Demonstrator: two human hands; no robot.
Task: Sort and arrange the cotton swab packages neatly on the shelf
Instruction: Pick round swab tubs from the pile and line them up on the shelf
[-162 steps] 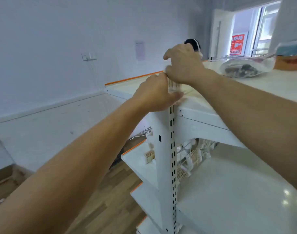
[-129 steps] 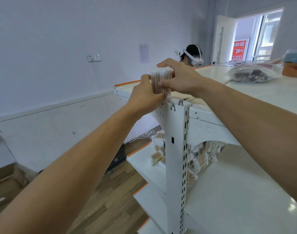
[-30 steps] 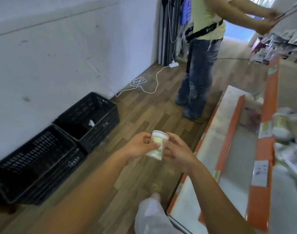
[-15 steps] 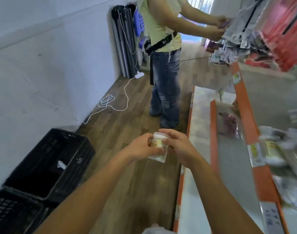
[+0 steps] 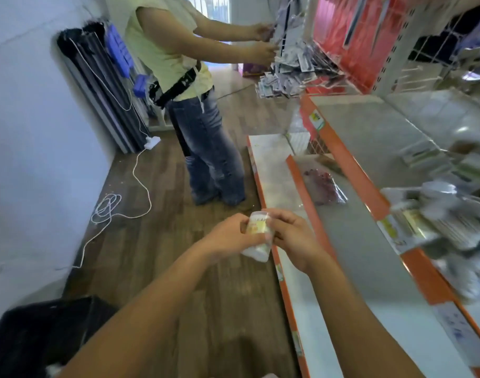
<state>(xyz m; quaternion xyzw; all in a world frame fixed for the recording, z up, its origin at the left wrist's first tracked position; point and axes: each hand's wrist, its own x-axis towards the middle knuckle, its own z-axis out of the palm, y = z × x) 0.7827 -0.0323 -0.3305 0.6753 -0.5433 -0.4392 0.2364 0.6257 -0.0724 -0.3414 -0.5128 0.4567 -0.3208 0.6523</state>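
- Small round clear plastic tub of cotton swabs with yellow label (image 5: 257, 236): held mid-air over the wood floor, just left of the near white shelf with orange edge strip (image 5: 293, 274).
- Left hand (image 5: 225, 236): fingers curled round the tub's left side.
- Right hand (image 5: 293, 238): fingers curled on its right side, near the lid.
- Blurred swab packs (image 5: 435, 219) lie on the right shelf tier.
- Person in yellow shirt and jeans (image 5: 187, 85) stands far, hands at hanging packets.

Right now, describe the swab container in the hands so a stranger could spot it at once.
Find the long orange-edged shelf on the right. Just left of its lowest edge, the left hand and right hand grip a small round tub between them. Unlike the packets piled on the shelf, it is a pale cylinder with a yellow label.
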